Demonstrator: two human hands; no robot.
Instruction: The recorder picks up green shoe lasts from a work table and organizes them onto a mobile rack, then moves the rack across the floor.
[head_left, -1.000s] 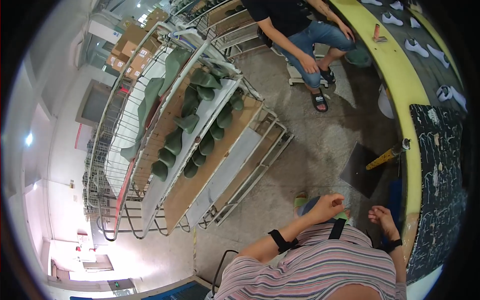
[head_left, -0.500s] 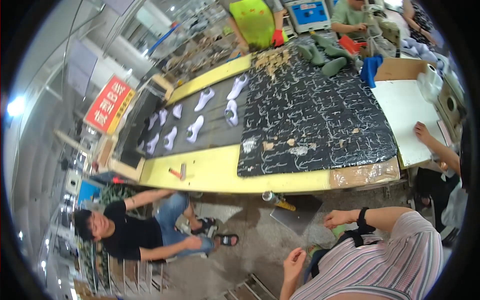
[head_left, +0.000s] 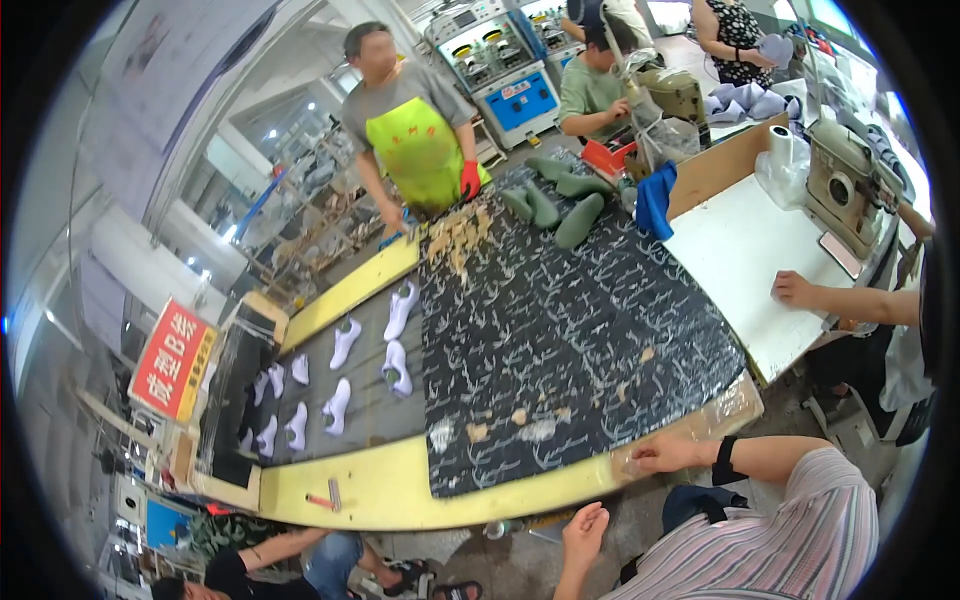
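Note:
My left hand (head_left: 583, 535) is low in the view, in front of the table's near edge. Its fingers are curled in, and I see nothing in them. A black band circles the wrist of my right hand (head_left: 668, 455), which is beside the tape-covered near corner (head_left: 725, 408) of the table. The fingers of that hand are loosely closed with nothing visible in them; whether they touch the edge I cannot tell. Beyond my hands lies a black sheet (head_left: 570, 340) with pale streaks. Several lilac shoe uppers (head_left: 337, 405) stand on the dark belt (head_left: 375, 425) to its left.
Green shoe lasts (head_left: 578, 220) and tan scraps (head_left: 460, 240) lie on the sheet's far part. A small red-handled tool (head_left: 325, 497) rests on the yellow edge (head_left: 385, 500). A co-worker in a lime apron (head_left: 415, 150) stands opposite; another person's hand (head_left: 795, 290) is on the white table (head_left: 730, 250).
The view has tilted up, so the table sits lower and the aproned co-worker's upper body shows. My right hand now appears against the table's edge rather than the floor. My left hand stays low.

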